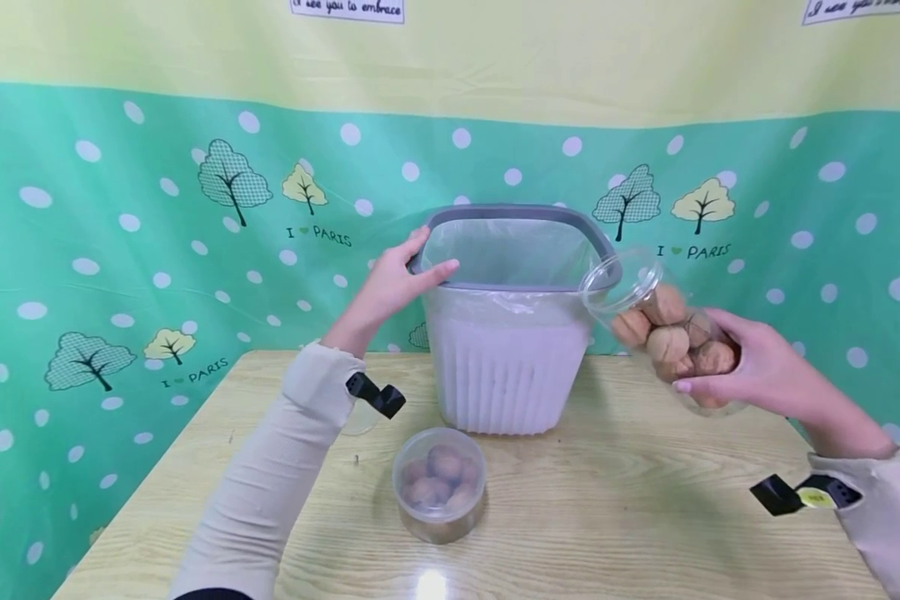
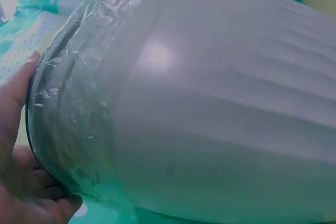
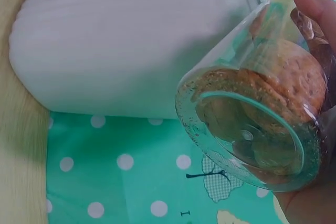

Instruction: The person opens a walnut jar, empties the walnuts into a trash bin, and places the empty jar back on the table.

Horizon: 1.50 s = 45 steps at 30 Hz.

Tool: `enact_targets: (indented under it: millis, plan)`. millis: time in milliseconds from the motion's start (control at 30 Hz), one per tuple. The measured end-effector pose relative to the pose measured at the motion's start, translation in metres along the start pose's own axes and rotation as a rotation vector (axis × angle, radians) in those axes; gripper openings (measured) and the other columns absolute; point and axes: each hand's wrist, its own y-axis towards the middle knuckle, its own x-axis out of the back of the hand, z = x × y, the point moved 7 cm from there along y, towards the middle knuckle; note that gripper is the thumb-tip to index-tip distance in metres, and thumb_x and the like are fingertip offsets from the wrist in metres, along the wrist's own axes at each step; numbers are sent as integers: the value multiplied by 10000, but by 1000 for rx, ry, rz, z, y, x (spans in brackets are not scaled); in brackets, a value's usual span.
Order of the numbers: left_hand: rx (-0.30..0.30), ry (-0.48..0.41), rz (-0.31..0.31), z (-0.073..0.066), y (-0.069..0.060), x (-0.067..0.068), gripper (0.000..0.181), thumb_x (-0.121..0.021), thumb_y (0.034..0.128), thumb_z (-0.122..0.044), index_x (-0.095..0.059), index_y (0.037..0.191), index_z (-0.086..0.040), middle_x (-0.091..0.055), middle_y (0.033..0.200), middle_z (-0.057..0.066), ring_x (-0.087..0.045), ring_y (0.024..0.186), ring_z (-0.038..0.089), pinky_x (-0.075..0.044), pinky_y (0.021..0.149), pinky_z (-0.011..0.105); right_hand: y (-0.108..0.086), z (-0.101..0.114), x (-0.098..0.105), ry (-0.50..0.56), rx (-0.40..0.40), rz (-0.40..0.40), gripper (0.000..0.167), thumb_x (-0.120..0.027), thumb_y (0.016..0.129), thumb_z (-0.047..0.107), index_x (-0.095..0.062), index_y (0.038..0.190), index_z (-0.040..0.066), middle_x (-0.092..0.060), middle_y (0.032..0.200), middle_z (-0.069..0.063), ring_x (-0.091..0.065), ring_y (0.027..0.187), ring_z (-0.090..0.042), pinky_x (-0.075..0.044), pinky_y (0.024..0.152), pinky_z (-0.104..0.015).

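A white ribbed bin (image 1: 506,358) with a grey rim and a clear liner stands upright at the table's back. My left hand (image 1: 393,287) grips the rim's left side; in the left wrist view its fingers (image 2: 31,182) lie along the lined edge. My right hand (image 1: 765,367) holds a clear jar (image 1: 690,396), tilted with its uncovered mouth at the rim's right side. Several brown walnut-like balls (image 1: 667,343) are inside the jar. The right wrist view shows the jar's base (image 3: 247,135) and the balls (image 3: 294,72) through the plastic.
A round clear tub (image 1: 438,508) with several brown balls stands in front of the bin on the wooden table (image 1: 645,517). A clear round item (image 1: 360,419) lies partly behind the left wrist. A green dotted cloth (image 1: 120,275) hangs behind.
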Motion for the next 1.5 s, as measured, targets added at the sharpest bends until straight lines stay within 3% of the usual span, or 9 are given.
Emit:
enact_targets:
  millis: [233, 533, 767, 967, 1267, 1500]
  plan:
    - [27, -3, 41, -1, 0, -3, 939, -681, 819, -483, -175, 1498, -77, -127, 1573, 28, -82, 1434, 115, -148, 1153, 297, 3, -8, 14, -90, -107, -4, 447, -835, 683, 123, -564, 1036, 159, -637, 810, 25, -572, 681, -99, -454, 555, -235]
    - [37, -46, 56, 2, 4, -6, 949, -678, 829, -461, -133, 1507, -80, -56, 1582, 6, -34, 1436, 113, -119, 1158, 305, 14, -14, 29, -105, -121, -19, 454, -821, 696, 115, -564, 1068, 150, -646, 808, 28, -586, 660, -107, -466, 531, -246]
    - [45, 2, 50, 1, 3, -5, 935, -662, 834, -475, -130, 1508, -107, -36, 1585, 19, -24, 1443, 166, -104, 1161, 360, 26, -21, 38, -143, -158, -15, 414, -804, 733, 178, -547, 1056, 150, -613, 841, -6, -562, 678, -119, -455, 520, -272]
    - [41, 31, 51, 2, 5, -5, 953, -651, 836, -487, -118, 1507, -70, -21, 1585, 38, -18, 1445, 198, -93, 1161, 392, 40, -23, 46, -153, -172, -12, 507, -808, 736, 212, -545, 1163, 143, -620, 905, 42, -573, 742, -75, -475, 562, -258]
    - [53, -15, 53, 4, 6, -6, 976, -666, 829, -473, -95, 1510, -70, 2, 1586, 13, 4, 1445, 194, -75, 1160, 409, 63, -18, 53, -211, -168, 0, 525, -803, 741, 279, -540, 1157, 97, -613, 953, -116, -560, 702, -109, -466, 539, -267]
    - [59, -28, 49, 6, 6, -7, 984, -684, 821, -435, -82, 1513, -78, 24, 1584, -18, 23, 1445, 201, -52, 1156, 442, 75, -18, 53, -240, -186, 11, 553, -796, 744, 330, -526, 1166, 94, -592, 992, -139, -533, 746, -150, -452, 559, -271]
